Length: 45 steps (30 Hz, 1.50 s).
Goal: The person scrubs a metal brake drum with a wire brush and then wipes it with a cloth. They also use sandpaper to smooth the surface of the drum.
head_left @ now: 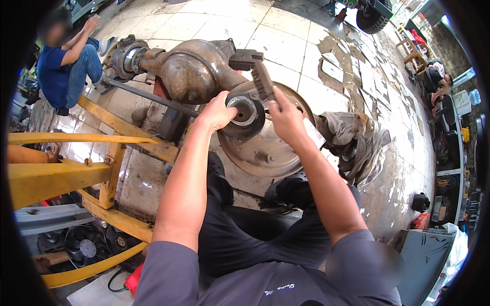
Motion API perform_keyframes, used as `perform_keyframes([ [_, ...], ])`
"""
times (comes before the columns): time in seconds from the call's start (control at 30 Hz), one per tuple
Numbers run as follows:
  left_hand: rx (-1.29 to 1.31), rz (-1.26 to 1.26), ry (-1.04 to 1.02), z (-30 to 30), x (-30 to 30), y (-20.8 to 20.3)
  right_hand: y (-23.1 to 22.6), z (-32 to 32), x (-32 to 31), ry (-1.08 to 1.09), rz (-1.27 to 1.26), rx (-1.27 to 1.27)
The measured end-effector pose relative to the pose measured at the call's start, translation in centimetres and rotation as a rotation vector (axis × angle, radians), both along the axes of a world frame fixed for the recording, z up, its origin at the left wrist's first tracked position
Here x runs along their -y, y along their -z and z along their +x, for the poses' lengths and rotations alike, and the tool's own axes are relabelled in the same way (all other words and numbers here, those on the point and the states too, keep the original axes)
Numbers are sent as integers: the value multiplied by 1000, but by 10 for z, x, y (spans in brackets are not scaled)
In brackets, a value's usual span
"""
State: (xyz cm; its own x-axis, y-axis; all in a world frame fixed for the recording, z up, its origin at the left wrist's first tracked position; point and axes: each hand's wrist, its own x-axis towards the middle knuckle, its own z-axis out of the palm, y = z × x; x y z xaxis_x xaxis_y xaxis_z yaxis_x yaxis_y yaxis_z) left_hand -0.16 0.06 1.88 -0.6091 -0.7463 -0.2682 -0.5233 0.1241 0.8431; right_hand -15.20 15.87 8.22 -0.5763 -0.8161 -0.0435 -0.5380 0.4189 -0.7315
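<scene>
In my right hand [287,118] I grip a scrubbing brush [263,80], held upright with its dark bristles facing left. Just left of it, my left hand [219,110] is closed on the rim of a round metal hub [244,122], the thumb reaching over its bright inner ring. Behind the hub spreads a large rusty round plate [245,155] with bolts, at the near end of a vehicle axle. The axle's bulging brown differential housing [189,71] lies beyond my left hand. The brush's bristles are close to the hub's upper right edge; whether they touch is unclear.
A yellow steel frame [66,176] stands at my left, with dark fans [84,246] under it. A long metal bar [148,95] runs beside the axle. Grey cloth [357,137] drapes the axle's right end. A person in blue [64,71] squats at far left.
</scene>
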Motion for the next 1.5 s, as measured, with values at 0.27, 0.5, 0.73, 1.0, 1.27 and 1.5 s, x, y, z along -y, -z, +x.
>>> perform_keyframes([
  [0.27,-252,348,60,17,-1,-15,-17,-32,-75,176,-99,517],
  [0.5,-392,404,111,26,2,-10,-21,-32,-75,86,-107,317],
  [0.73,-306,344,171,16,-5,-29,-31,-42,-86,116,-170,347],
  [1.0,63,92,118,3,-5,-29,-32,-42,-94,102,-188,316],
  [1.27,301,-161,-13,8,-13,-48,-32,-49,-97,163,-194,307],
  [1.5,505,62,-102,5,-46,-78,-32,-47,-100,155,-212,321],
])
